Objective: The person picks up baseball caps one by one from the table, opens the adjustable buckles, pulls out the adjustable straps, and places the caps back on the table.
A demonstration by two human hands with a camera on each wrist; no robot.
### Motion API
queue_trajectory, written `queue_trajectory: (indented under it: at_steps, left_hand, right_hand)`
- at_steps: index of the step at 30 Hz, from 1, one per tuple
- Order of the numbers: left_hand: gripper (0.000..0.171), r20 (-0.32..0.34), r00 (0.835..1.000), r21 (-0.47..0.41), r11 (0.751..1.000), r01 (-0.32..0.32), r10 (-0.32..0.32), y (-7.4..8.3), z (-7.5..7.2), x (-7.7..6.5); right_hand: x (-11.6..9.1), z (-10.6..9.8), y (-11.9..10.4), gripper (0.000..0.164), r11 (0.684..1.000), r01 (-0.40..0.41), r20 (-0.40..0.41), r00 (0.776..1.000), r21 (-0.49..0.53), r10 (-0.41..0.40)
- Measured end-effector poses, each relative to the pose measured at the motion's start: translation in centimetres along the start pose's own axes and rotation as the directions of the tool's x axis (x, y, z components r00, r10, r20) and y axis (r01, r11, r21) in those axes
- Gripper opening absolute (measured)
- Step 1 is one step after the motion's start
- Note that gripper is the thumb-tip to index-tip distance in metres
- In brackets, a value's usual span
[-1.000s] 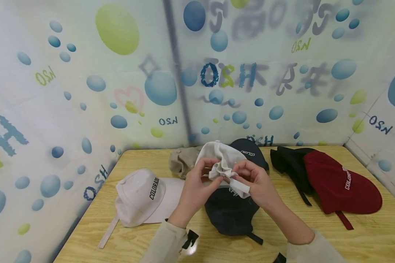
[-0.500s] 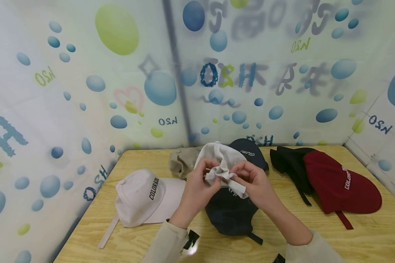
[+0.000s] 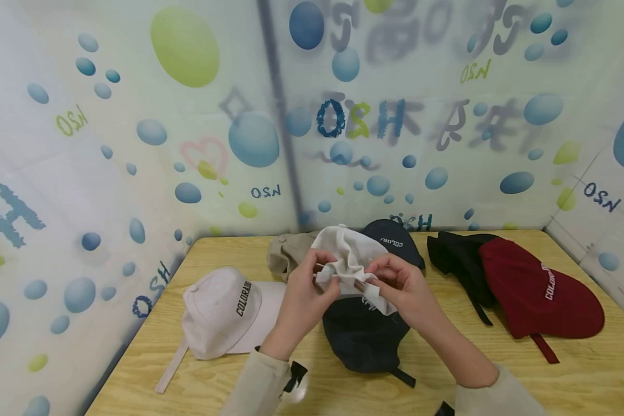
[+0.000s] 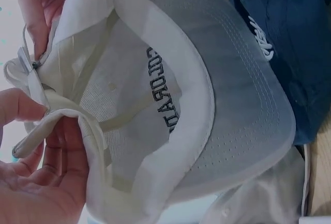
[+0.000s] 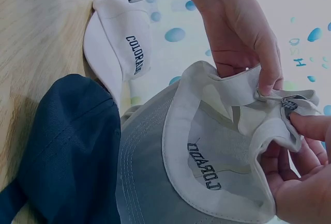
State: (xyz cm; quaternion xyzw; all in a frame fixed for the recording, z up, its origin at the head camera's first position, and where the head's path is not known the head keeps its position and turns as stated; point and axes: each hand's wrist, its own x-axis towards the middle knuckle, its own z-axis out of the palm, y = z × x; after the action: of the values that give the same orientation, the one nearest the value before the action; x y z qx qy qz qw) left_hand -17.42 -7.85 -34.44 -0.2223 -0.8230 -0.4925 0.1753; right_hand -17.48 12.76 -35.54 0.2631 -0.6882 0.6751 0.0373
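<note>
A pale grey baseball cap (image 3: 351, 245) is held up in both hands, its back opening towards me. My left hand (image 3: 307, 297) pinches one side of the back strap between thumb and fingers. On the other side, my right hand (image 3: 408, 289) pinches the strap (image 5: 274, 125) near its small metal buckle (image 5: 289, 107), thumb against the buckle. In the left wrist view the sweatband (image 4: 194, 74) and the reversed COLORADO lettering (image 4: 163, 89) show inside the crown. The brim (image 4: 243, 100) points away from me, and bunched fabric lies between the hands.
On the wooden table (image 3: 187, 398), a navy cap (image 3: 366, 341) lies below the hands. A pale pink cap (image 3: 215, 315) lies left, a khaki cap (image 3: 288, 254) and another navy cap (image 3: 395, 240) behind. Black (image 3: 460, 266) and dark red (image 3: 541, 294) caps lie right.
My left hand has shifted slightly left, and the bunched strap is spread wider between the hands. The buckle now shows by the right fingers. The caps on the table have not moved.
</note>
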Motion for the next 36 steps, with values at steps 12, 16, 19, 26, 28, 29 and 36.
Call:
queue_trajectory:
  at_steps: [12,16,19,26,28,29,36]
  left_hand:
    - [0.024,-0.005,1.000,0.084,0.996,0.023,-0.023,-0.7,-1.3,-0.1]
    - [0.023,-0.010,1.000,0.143,0.990,0.006,-0.005,-0.9,-1.8,-0.1]
    - [0.025,-0.014,1.000,0.176,0.984,0.014,-0.012,-0.9,-2.2,-0.1]
    - [0.032,0.128,0.991,0.176,0.984,0.016,-0.039,-0.1,-3.6,0.1]
    - [0.036,0.179,0.983,0.188,0.982,-0.008,-0.026,0.4,-4.0,0.3]
    - [0.039,0.203,0.979,0.195,0.981,-0.024,-0.016,0.6,-4.2,0.5]
    - [0.039,0.280,0.959,0.271,0.954,-0.131,0.052,2.1,-5.2,2.2]
  right_hand:
    - [-0.3,-0.6,-0.1,0.013,0.999,-0.043,-0.004,0.999,0.016,0.043]
    - [-0.3,-0.8,-0.3,0.016,0.998,-0.052,0.005,0.999,0.029,0.052]
    - [-0.3,-0.9,-0.5,0.020,0.997,-0.067,0.005,0.998,0.039,0.067]
    - [-0.4,-0.9,-1.0,0.015,0.993,-0.114,-0.002,0.993,0.015,0.114]
    - [-0.4,-0.9,-1.1,0.014,0.993,-0.120,-0.004,0.993,0.009,0.120]
    - [-0.4,-1.0,-1.1,0.014,0.992,-0.123,-0.005,0.992,0.011,0.123]
    - [-0.5,-1.0,-1.2,0.013,0.990,-0.143,-0.003,0.990,0.008,0.143]
